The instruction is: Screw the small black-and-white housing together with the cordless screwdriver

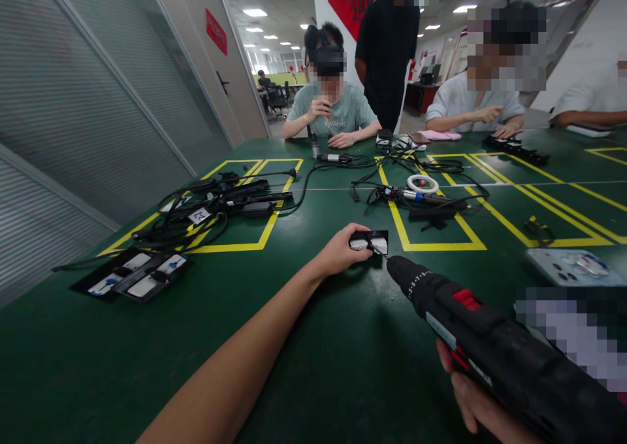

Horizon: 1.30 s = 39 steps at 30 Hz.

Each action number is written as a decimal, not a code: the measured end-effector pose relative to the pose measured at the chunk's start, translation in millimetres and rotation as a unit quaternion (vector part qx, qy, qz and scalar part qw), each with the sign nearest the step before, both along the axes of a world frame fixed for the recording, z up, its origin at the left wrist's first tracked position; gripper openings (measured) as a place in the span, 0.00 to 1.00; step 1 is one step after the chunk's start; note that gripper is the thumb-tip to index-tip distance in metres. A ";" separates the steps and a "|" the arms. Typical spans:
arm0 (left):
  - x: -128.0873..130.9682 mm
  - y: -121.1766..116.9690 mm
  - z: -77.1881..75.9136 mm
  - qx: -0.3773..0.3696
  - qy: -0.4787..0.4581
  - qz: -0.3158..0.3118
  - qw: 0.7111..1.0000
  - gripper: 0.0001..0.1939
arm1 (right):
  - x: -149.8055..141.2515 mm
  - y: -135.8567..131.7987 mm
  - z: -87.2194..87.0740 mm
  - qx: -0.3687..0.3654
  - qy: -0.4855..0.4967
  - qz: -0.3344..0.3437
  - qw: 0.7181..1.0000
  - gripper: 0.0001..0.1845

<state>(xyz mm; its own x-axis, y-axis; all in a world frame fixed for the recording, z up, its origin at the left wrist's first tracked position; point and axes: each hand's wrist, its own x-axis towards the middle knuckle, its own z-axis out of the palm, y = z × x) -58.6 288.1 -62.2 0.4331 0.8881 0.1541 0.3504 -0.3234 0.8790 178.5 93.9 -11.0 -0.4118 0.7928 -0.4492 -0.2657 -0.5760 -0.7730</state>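
Observation:
My left hand (340, 251) reaches across the green table (313, 359) and pinches a small black part with white labels (369, 241), holding it down on the surface. My right hand (482, 408), at the lower right, is wrapped round the grip of a black electric screwdriver with red trim (494, 339). The tool's thin bit points up and left and its tip touches the right side of the small black part.
Yellow taped boxes mark the table. A tangle of black cables and adapters (220, 202) lies at the left, flat black parts (134, 274) nearer me. More cables and a white ring (422, 184) lie ahead. A phone (571, 268) rests at the right. Other people sit and stand at the far side.

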 end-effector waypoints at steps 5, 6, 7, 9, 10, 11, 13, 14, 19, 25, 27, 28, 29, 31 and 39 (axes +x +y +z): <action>0.0 0.6 -1.2 0.011 0.007 0.005 1.000 0.23 | -6.3 0.2 10.5 0.062 -0.047 -0.025 0.997 0.08; 0.1 0.9 -1.7 0.015 0.008 0.007 1.000 0.23 | -7.2 0.4 12.2 0.079 -0.060 -0.029 0.995 0.06; 0.2 1.2 -2.3 0.016 0.009 0.008 1.000 0.23 | -7.6 0.6 13.1 0.092 -0.068 -0.033 0.993 0.05; 0.5 1.7 -3.3 0.015 0.009 0.007 1.000 0.24 | -7.0 1.0 13.0 0.093 -0.069 -0.036 0.993 0.05; 0.6 1.8 -3.7 0.014 0.009 0.006 1.000 0.24 | -6.3 1.1 12.1 0.085 -0.063 -0.032 0.994 0.08; 0.7 1.9 -4.0 0.016 0.009 0.005 1.000 0.24 | -5.4 1.0 10.9 0.077 -0.057 -0.027 0.995 0.12; 0.9 1.9 -4.3 0.023 0.012 0.009 1.000 0.23 | -3.7 0.6 8.4 0.064 -0.046 -0.014 0.997 0.18; 1.0 1.7 -4.2 0.027 0.014 0.012 0.999 0.23 | -3.2 0.2 7.4 0.062 -0.044 -0.008 0.997 0.18; 1.6 -0.1 -2.9 0.047 0.018 0.023 0.998 0.24 | -1.5 -0.2 4.0 0.071 -0.051 -0.006 0.996 0.19; 2.3 -1.0 -0.9 0.048 0.020 0.024 0.998 0.25 | 3.6 3.2 -4.2 0.082 -0.048 0.007 0.995 0.15; 2.2 -0.9 -0.7 0.047 0.021 0.023 0.998 0.25 | 5.5 3.8 -8.7 0.073 -0.035 0.007 0.997 0.17; 2.0 -0.9 -0.8 0.048 0.022 0.022 0.998 0.25 | 6.2 4.4 -11.3 0.070 -0.024 0.007 0.997 0.17; 1.9 -0.8 -0.9 0.049 0.023 0.021 0.998 0.25 | 6.6 5.1 -14.1 0.068 -0.013 0.008 0.998 0.16; 1.6 -0.7 -1.4 0.052 0.025 0.019 0.998 0.25 | 6.6 7.3 -19.3 0.069 0.004 0.010 0.998 0.14; 2.4 -0.4 0.1 0.054 0.027 0.018 0.998 0.25 | -1.4 6.9 -7.8 0.046 -0.033 -0.030 0.998 0.20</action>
<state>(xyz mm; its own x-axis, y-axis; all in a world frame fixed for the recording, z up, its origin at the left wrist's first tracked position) -56.2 287.7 -62.1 0.4111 0.8831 0.2262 0.4104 -0.4009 0.8190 177.1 100.7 -18.8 -0.3348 0.8544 -0.3974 -0.2440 -0.4860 -0.8392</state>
